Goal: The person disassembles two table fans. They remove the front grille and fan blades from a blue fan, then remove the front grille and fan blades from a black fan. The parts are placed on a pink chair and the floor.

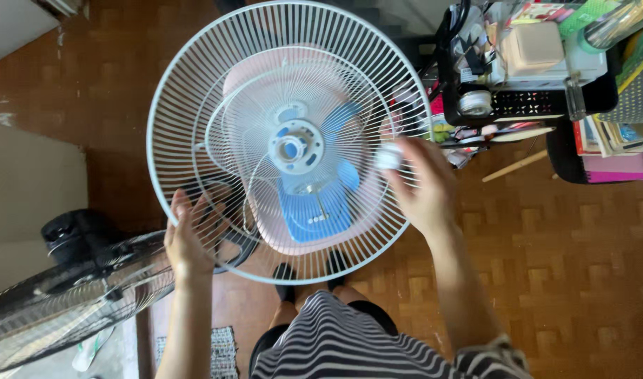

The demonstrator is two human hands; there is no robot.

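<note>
Lower left of frame: black fan (76, 281) lies tilted on the floor, its dark wire guard reaching toward centre. Just right of it, left hand (188, 235) grips the lower left rim of the white fan guard (195, 91), fingers (213, 210) curled through the wires.

Centre: the white fan guard is held up facing the camera, round, filling the upper middle of the frame. Behind its wires, a pale blue fan hub (293, 149), blue blades and a pink body show through.

Right of centre: right hand (423, 186) is at the guard's right rim, fingers closed on a small white cap (388, 158), blurred; whether the cap touches the guard cannot be told.

Bottom centre: striped shorts (349, 344) and feet on the parquet floor (581, 267).

Upper right: black cart (546, 105) crowded with boxes, books and a beige container. A wooden stick (514, 166) lies on the floor beneath it.
</note>
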